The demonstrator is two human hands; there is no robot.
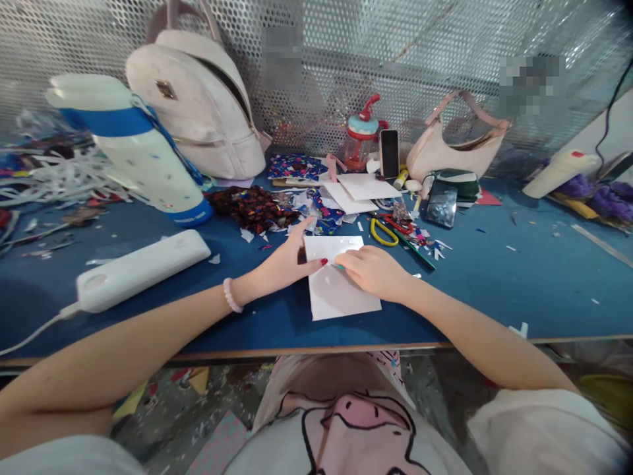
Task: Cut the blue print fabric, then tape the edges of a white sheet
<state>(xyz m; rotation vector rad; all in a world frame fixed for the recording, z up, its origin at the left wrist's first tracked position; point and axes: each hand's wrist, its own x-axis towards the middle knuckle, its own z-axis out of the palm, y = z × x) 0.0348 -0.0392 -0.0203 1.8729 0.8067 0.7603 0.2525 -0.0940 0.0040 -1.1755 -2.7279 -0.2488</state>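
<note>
White card lies between my two hands, on the near part of the blue surface. My left hand is spread rather wide, its thumb on the left part of the card and its forefinger stretched forward; it does not close around anything. My right hand has its fingers curled together, with the tips over the middle of the card. I judge that the left thumb should press steadily, without bending the card, while the right fingertips make small, even movements. It is better to hold the card flat, so that no paper scraps ahead of my hands get under it. Also the yellow-handled scissors, just beyond my right hand, should not catch its edge. At the right fingertips a small greenish bit shows; whether I pinch a tool there, I cannot tell. My right hand covers some of the card, and whether the card touches the surface everywhere is also not clear.
</note>
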